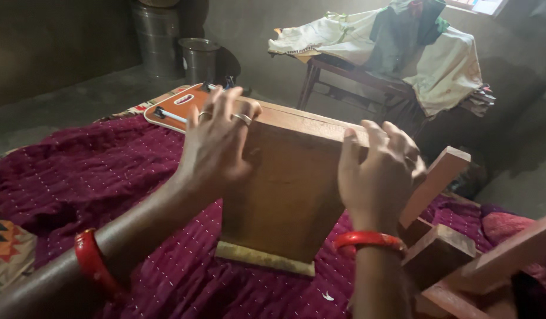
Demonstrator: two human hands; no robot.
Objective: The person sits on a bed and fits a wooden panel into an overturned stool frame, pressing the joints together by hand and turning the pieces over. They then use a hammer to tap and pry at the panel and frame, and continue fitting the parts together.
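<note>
A thick brown wooden board (284,195) stands on edge on a maroon quilted cloth (95,171), its lower edge resting on the cloth. My left hand (216,142) grips the board's upper left corner, fingers curled over the top. My right hand (376,168) holds the upper right corner the same way. Both wrists wear red bangles, and rings show on the left hand's fingers.
An orange tray-like board (178,106) with a white tool lies behind the wooden board. Wooden frame pieces (456,248) lie at the right. Metal drums (196,59) stand at the back left. A table draped with clothes (403,53) is at the back right.
</note>
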